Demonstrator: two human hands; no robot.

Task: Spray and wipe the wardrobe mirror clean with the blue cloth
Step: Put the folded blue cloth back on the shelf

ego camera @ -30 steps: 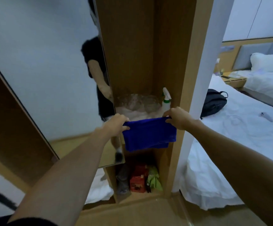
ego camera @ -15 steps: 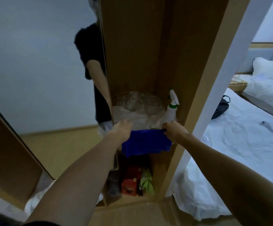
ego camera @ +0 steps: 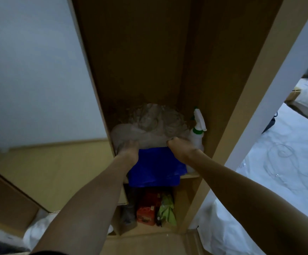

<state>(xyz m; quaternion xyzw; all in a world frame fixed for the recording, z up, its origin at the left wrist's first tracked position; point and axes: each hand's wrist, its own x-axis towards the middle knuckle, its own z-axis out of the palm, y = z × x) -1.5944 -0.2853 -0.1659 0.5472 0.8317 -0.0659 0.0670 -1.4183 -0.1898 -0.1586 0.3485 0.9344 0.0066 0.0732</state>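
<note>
Wooden wardrobe, open; mirror on the door left of it. On the wardrobe shelf sits your blue cloth, front edge drooping over. Your left hand and right hand each pinch a top corner. Soft, light, floppy, so you'd likely bunch it or keep both corners. Spray bottle stands at the shelf's right, just beside your right hand.

The wardrobe shelf carries a plastic bag at the back and a spray bottle at its right. A blue cloth drapes over its near edge.
</note>
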